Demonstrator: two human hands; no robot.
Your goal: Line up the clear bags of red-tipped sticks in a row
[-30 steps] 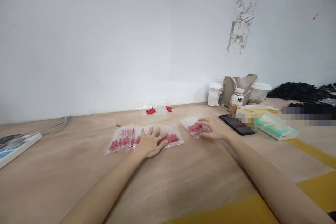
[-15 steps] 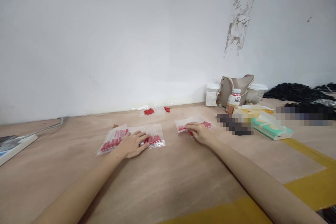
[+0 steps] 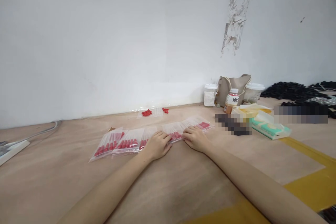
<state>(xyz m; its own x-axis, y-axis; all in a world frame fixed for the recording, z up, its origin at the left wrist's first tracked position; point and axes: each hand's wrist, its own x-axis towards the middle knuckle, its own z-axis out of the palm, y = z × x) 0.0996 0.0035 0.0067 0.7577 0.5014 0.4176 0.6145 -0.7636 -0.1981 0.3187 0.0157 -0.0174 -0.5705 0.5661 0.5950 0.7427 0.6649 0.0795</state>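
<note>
Bare table (image 3: 170,182) lay nearside; left hand (image 3: 156,145) and right hand (image 3: 194,138) pressed flat, ungripping, on a row of bags (image 3: 149,136).

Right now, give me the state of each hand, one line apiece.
Left hand: open, palm down on the row of clear bags.
Right hand: open, flat on the row's right end, gripping nothing.

head cam | faces forward-down | table (image 3: 168,189) near, wall beyond
</note>
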